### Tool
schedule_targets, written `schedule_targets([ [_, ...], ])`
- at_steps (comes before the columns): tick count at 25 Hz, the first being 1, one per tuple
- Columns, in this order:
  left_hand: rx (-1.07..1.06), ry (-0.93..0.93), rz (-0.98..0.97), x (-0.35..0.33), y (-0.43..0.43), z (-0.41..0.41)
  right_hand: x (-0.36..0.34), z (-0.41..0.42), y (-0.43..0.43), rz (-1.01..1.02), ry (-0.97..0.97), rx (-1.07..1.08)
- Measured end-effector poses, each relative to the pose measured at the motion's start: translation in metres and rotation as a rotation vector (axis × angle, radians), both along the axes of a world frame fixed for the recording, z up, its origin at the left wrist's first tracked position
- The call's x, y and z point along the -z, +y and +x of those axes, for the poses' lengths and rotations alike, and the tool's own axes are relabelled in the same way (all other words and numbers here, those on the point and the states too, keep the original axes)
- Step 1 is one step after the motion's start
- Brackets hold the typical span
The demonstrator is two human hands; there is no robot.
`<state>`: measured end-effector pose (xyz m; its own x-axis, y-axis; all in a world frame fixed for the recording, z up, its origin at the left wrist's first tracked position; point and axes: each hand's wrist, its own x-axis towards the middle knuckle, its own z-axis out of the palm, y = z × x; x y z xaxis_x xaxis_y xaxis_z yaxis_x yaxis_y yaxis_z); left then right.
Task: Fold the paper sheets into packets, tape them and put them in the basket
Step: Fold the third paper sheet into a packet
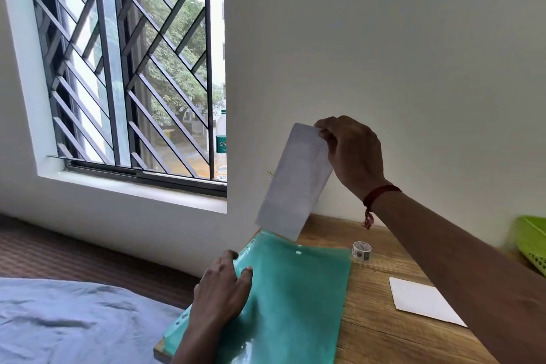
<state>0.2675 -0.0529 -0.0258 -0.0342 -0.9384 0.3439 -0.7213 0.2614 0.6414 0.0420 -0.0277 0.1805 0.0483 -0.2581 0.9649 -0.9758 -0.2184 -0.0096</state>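
Here, with our right hand (348,154) pinching the folded packet (295,183) by one corner above the counter (378,304) and our left hand (221,287) flat on the folder (295,289), so thin a grip may let it slip or unfold.

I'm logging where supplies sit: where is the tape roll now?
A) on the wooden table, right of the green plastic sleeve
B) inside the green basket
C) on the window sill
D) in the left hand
A: the tape roll stands on the wooden table just right of the green plastic sleeve, untouched.
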Motion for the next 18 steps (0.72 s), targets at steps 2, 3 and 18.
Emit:
schedule_targets([
  [2,-0.003,-0.010,-0.004,-0.001,0.000,-0.001,0.006,-0.005,0.004,0.047,-0.105,-0.045],
  [3,-0.006,-0.020,-0.002,-0.001,0.001,-0.001,0.012,-0.008,0.007,0.073,-0.161,-0.071],
  [18,0.241,-0.150,-0.565,-0.019,0.020,-0.010,0.105,-0.077,0.100,0.347,-1.299,-0.511],
])
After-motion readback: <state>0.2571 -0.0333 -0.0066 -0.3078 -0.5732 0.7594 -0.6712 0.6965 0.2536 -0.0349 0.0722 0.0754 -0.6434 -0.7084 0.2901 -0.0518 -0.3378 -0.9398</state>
